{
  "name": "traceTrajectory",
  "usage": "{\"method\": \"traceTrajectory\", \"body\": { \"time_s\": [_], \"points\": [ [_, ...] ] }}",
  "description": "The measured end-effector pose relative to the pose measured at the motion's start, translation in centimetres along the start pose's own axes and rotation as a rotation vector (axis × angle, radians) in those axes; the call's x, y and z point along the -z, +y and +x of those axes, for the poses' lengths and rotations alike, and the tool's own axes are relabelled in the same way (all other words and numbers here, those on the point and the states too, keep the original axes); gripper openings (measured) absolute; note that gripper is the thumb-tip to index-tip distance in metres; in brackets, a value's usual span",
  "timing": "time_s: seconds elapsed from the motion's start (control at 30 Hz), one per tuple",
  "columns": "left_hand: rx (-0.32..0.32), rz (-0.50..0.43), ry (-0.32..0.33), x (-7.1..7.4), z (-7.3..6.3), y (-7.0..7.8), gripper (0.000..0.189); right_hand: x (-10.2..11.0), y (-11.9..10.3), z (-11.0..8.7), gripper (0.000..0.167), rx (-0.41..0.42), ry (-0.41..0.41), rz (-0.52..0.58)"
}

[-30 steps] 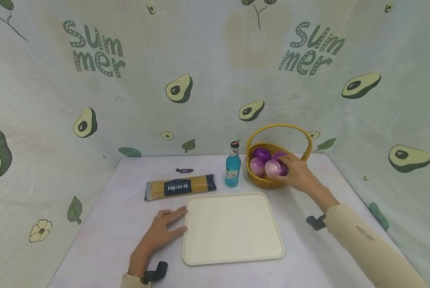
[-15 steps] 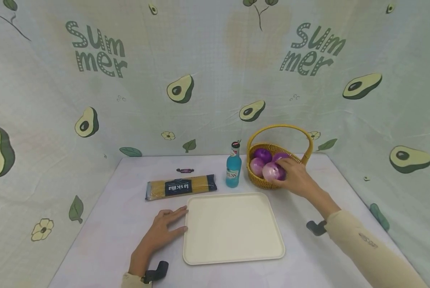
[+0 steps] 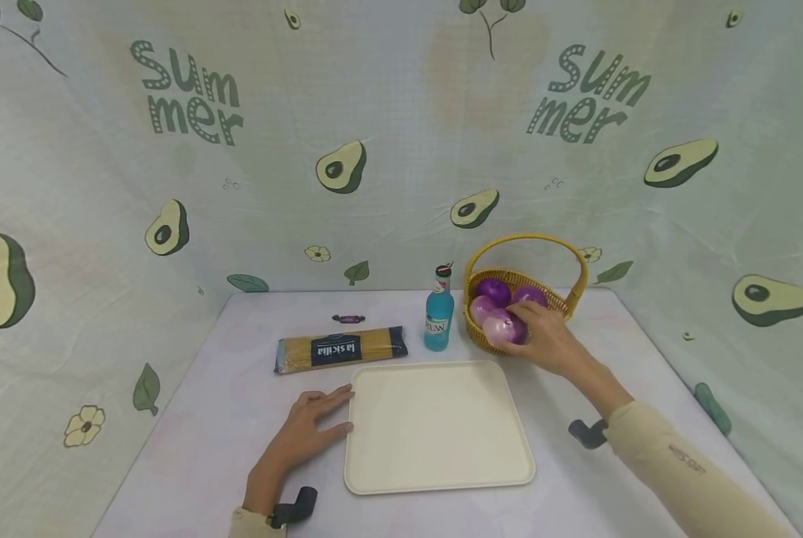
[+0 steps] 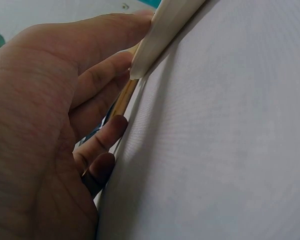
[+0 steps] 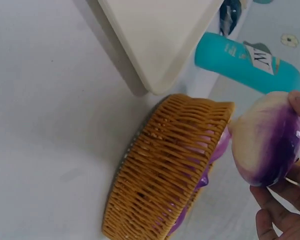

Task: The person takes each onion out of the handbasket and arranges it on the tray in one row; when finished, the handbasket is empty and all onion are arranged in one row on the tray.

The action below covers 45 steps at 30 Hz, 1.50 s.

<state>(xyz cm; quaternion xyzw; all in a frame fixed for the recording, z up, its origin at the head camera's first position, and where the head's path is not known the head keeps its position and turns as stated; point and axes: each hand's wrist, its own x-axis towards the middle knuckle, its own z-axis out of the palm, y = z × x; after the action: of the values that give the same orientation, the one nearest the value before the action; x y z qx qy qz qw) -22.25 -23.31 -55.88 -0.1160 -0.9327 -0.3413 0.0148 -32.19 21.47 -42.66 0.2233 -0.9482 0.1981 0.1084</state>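
My right hand (image 3: 545, 336) pinches a purple-and-white onion (image 5: 267, 140) between thumb and fingertips. In the right wrist view the onion is just above the rim of a wicker basket (image 5: 160, 175). More purple round onions, some dark and one paler (image 3: 482, 308), lie inside the basket. My left hand (image 3: 302, 432) is at the left side of a cream rectangular tray (image 3: 435, 426). Its fingers are extended, and thumb and fingertips touch the tray's rim (image 4: 162, 37). Parts of the held onion are hidden by my right fingers.
A blue bottle (image 3: 438, 317) stands upright just left of the basket. Left of it lies a pack of spaghetti (image 3: 340, 350), with a small purple wrapped candy (image 3: 349, 319) behind. The basket's tall handle (image 3: 529, 237) arches over the onions. A printed cloth hangs behind the table.
My right hand has drawn the onion slightly left and toward me, uncovering more of the onion behind it. The left hand stays at the tray. The head view shifts slightly.
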Motion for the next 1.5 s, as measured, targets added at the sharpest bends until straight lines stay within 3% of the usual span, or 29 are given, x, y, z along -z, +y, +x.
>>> {"method": "traceTrajectory", "body": {
  "time_s": [1.07,1.5],
  "points": [
    [0.003,-0.006,-0.005,-0.2,0.0,-0.4,0.061,-2.3,-3.0,-0.3,0.074,0.171,0.040,0.023],
    [0.003,-0.003,-0.006,0.0,0.0,-0.1,0.060,-3.3,-4.3,-0.2,0.076,0.156,-0.001,0.028]
  ]
}}
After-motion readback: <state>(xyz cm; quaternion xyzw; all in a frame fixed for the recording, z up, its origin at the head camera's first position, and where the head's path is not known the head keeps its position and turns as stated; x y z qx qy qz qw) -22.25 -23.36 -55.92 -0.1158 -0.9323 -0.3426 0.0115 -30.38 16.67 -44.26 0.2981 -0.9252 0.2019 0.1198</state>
